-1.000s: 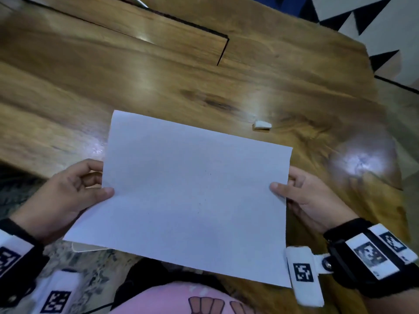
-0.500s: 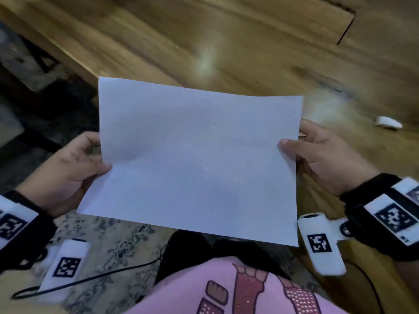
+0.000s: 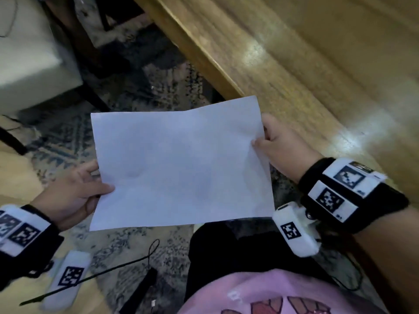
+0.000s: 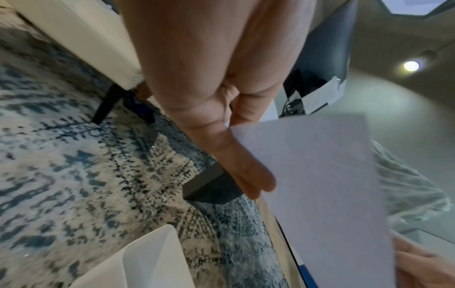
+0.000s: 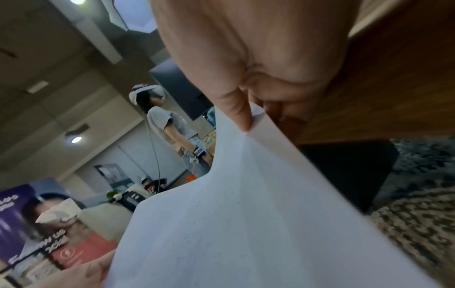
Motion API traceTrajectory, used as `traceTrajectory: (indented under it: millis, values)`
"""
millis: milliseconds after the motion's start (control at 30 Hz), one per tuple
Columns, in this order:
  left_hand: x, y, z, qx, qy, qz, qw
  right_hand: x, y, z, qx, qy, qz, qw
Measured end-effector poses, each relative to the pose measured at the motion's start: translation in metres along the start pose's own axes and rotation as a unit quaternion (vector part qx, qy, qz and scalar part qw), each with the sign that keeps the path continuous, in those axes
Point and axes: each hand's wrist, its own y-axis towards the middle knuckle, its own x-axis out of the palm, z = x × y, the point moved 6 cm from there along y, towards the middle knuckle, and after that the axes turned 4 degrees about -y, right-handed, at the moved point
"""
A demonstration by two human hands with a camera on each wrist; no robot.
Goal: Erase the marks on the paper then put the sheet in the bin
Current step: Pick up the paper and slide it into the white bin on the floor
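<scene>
Sheet of paper (image 3: 181, 164) held up in the air by both hands, off the worktop (image 3: 306, 71), over the patterned rug (image 3: 127, 243) and the person's lap. It sits just near-left of the worktop's edge; its far right corner overlaps that edge in the head view.

Left hand (image 3: 72, 196) pinches the left edge: thumb lies on top of the sheet, the other fingers (image 3: 91, 166) go underneath and are mostly hidden. In the left wrist view the fingers (image 4: 236, 161) lie fairly straight along the underside; thumb not visible there.

Right hand (image 3: 281, 146) pinches the right edge near the far corner, thumb on top, the rest behind the paper. Right wrist view shows the thumb (image 5: 236, 109) pressing the sheet's edge, which buckles there; the fingers behind are only partly seen.

Paper face looks blank, slight dents and creases. Heavy motion blur, so I cannot tell whether faint marks remain.

No bin can be made out. A white slanted object (image 4: 147, 259) at the bottom of the left wrist view is cut off; cannot tell what it is. A white block (image 3: 27, 53) at far left is cropped too. Black cable (image 3: 102, 270) runs across the rug. In the right wrist view, other people stand in the background, blurred.
</scene>
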Motion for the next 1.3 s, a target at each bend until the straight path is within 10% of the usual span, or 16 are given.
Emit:
traceTrajectory:
  millis: [1300]
  values:
    - [-0.089, 0.115, -0.247, -0.078, -0.115, 0.221, 0.965, 0.184, 0.205, 0.224, 0.083, -0.049, -0.098, 0.990]
